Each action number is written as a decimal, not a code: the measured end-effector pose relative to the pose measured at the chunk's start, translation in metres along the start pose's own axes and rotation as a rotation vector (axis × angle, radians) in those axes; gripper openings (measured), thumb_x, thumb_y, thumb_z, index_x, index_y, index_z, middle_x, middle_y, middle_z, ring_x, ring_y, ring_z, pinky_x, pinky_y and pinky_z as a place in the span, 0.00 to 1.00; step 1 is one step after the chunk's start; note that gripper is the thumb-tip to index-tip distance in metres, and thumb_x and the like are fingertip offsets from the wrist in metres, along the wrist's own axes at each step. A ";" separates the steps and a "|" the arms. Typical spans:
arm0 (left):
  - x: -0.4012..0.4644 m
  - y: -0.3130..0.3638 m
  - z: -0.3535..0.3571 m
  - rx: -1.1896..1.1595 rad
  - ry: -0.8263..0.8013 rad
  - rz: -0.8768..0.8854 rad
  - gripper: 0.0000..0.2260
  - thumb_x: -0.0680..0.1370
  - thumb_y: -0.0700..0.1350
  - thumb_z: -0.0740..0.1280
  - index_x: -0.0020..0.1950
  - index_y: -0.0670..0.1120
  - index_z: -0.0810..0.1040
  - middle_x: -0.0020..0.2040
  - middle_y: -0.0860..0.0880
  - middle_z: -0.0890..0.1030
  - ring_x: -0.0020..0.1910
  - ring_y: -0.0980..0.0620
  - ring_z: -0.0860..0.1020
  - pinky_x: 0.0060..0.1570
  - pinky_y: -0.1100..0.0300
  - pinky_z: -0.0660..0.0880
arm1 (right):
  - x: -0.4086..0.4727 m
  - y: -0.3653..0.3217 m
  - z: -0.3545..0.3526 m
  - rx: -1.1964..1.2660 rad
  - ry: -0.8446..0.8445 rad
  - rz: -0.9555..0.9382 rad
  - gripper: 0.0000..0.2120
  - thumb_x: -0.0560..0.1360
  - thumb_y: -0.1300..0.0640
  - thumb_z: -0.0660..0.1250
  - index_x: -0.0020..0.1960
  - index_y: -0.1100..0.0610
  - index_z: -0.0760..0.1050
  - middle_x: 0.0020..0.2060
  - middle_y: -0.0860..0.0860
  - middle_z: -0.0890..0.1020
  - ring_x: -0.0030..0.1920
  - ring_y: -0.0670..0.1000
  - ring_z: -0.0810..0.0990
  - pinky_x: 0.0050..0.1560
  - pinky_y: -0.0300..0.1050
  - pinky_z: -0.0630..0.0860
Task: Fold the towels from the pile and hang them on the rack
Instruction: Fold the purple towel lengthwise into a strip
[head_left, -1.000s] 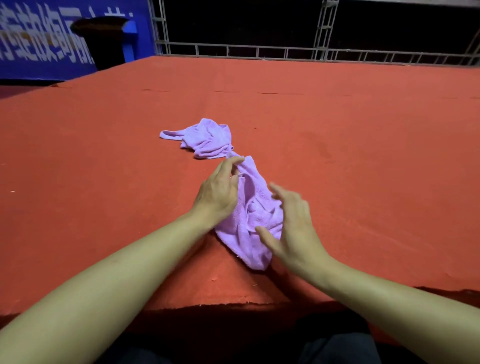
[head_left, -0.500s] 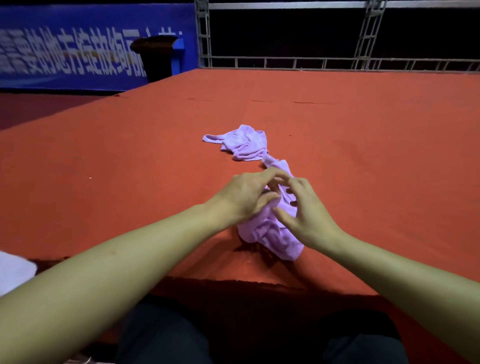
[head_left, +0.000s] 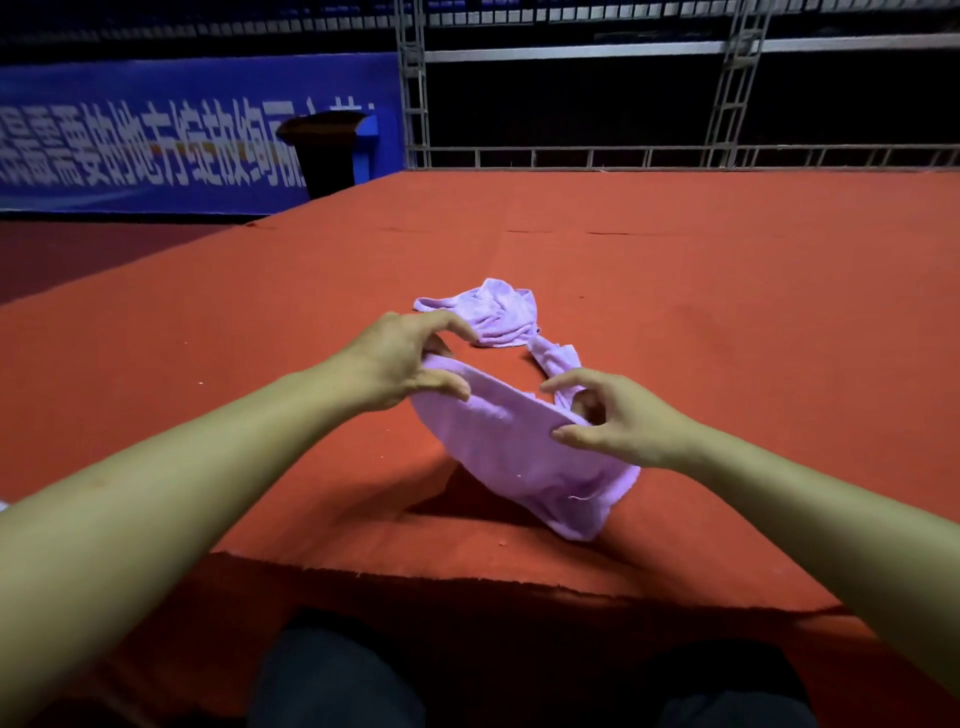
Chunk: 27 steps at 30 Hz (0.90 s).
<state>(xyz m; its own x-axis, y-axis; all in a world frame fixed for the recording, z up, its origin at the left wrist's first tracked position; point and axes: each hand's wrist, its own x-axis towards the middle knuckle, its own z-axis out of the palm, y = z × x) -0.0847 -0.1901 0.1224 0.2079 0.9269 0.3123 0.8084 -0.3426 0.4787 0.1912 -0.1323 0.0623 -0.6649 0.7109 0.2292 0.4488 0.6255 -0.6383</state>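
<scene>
A lilac towel (head_left: 524, 462) hangs between my two hands just above the red carpeted platform (head_left: 727, 322), its lower part sagging onto the carpet. My left hand (head_left: 400, 364) pinches its top edge at the left. My right hand (head_left: 613, 421) pinches the same edge at the right. A second lilac towel (head_left: 493, 314) lies crumpled on the carpet just beyond, and a twisted strip of cloth runs from it toward my right hand. No rack is in view.
The platform's near edge (head_left: 467, 577) runs across just in front of my dark-trousered legs (head_left: 343, 680). A metal truss railing (head_left: 675, 156) borders the far side. A blue banner (head_left: 156, 140) and a dark bin (head_left: 327, 150) stand at the back left.
My hands have moved apart and lifted the nearer towel off the carpet, stretching its top edge between them. The view has tilted upward.
</scene>
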 end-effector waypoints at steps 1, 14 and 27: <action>-0.003 -0.004 -0.002 0.007 -0.003 -0.023 0.20 0.66 0.48 0.80 0.54 0.56 0.78 0.40 0.48 0.84 0.37 0.57 0.76 0.44 0.64 0.72 | -0.001 0.003 -0.001 -0.010 0.005 0.017 0.18 0.73 0.59 0.74 0.61 0.51 0.76 0.27 0.40 0.73 0.29 0.42 0.70 0.34 0.33 0.65; -0.011 -0.017 -0.035 -0.374 0.463 -0.054 0.14 0.73 0.37 0.75 0.54 0.50 0.78 0.36 0.59 0.84 0.37 0.63 0.80 0.41 0.70 0.76 | 0.012 0.033 0.018 -0.199 0.305 0.183 0.05 0.74 0.57 0.66 0.42 0.47 0.73 0.35 0.44 0.76 0.36 0.50 0.73 0.38 0.44 0.63; -0.047 -0.089 -0.020 -0.135 0.538 -0.246 0.13 0.72 0.41 0.76 0.47 0.58 0.78 0.43 0.50 0.85 0.39 0.66 0.79 0.48 0.64 0.75 | -0.004 0.034 -0.008 -0.214 0.130 0.048 0.16 0.71 0.52 0.76 0.56 0.45 0.74 0.37 0.43 0.77 0.33 0.43 0.72 0.36 0.34 0.68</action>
<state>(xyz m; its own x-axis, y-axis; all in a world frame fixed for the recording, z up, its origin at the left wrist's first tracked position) -0.1777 -0.2063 0.0816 -0.3120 0.7861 0.5336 0.7132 -0.1772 0.6782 0.2140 -0.1113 0.0455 -0.5639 0.7679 0.3038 0.6033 0.6343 -0.4834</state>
